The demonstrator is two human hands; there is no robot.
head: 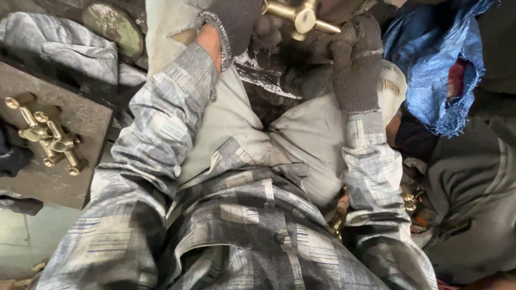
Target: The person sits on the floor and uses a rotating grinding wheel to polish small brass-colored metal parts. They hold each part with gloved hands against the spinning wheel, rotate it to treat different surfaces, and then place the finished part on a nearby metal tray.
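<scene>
Both my hands wear dark knitted gloves at the top of the head view. My left hand [236,21] and my right hand [355,53] close on a brass tap fitting [302,17] with cross-shaped arms, held up between them above my knees. The fitting is partly cut off by the top edge. My sleeves are grey patterned cloth, and my legs in pale trousers [301,134] lie below the hands.
A dark square slab [80,161] at the left carries several more brass fittings [51,138]. A round dirty disc [115,27] sits at the top left. Blue woven sacking [435,70] lies at the right. More brass pieces [411,203] show by my right hip.
</scene>
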